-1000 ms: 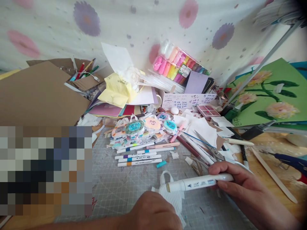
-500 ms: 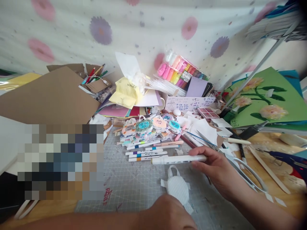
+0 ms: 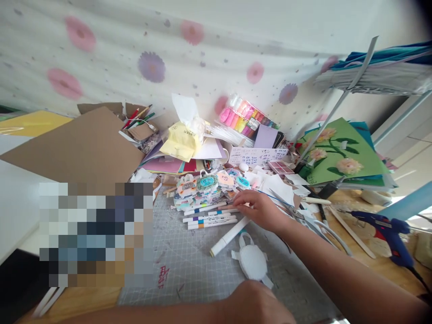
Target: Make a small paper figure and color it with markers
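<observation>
My right hand [image 3: 258, 209] reaches over the row of slim white markers [image 3: 211, 220], its fingertips at the right end of a peach-barrelled one; whether it grips that marker is unclear. A thick white marker [image 3: 229, 236] lies slanted on the grey cutting mat [image 3: 189, 279], its upper end by my right wrist. My left hand [image 3: 253, 303] rests at the bottom edge with its fingers hidden, just below a white quilted turtle-shaped piece [image 3: 252, 261] with a loop on top. Behind the markers sits a pile of decorated turtle-shaped pieces [image 3: 207, 182].
Scissors [image 3: 313, 225], a wooden stick [image 3: 353, 231] and a blue glue gun [image 3: 384, 229] lie on the right. Brown cardboard [image 3: 77, 153] leans at left. Behind are a yellow packet [image 3: 180, 141], coloured clay packs [image 3: 248, 117] and a green flower picture [image 3: 340, 150].
My right hand has let go of the thick white marker, which now lies slanted on the mat, and has moved left and up to the slim markers. The camera view has shifted.
</observation>
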